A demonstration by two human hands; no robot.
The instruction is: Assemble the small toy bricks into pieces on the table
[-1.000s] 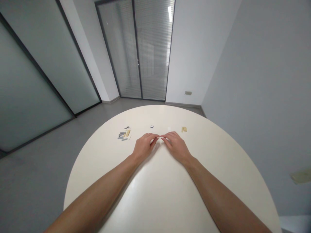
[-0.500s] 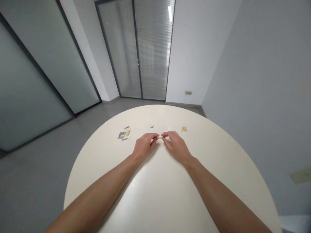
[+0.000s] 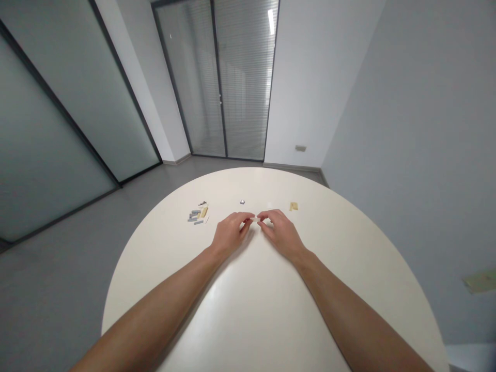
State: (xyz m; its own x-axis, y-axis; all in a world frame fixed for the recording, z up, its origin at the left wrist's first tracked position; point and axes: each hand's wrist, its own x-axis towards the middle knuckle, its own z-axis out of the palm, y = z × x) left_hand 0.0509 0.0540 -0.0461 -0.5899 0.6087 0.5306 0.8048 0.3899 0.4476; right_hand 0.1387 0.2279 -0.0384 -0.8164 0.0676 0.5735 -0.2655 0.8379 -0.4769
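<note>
So, L hand (image 3: 231,230) seems to pinch small white pc (image 3: 256,219), on person's side of silver pc (image 3: 242,202) & slightly R — long axis unclear; R hand (image 3: 282,231) just beside, fingertips spread.

Beside the small, slim whitish piece (image 3: 255,219), the right hand (image 3: 282,235) has widened its pinch, nearly closed a second ago.
</note>
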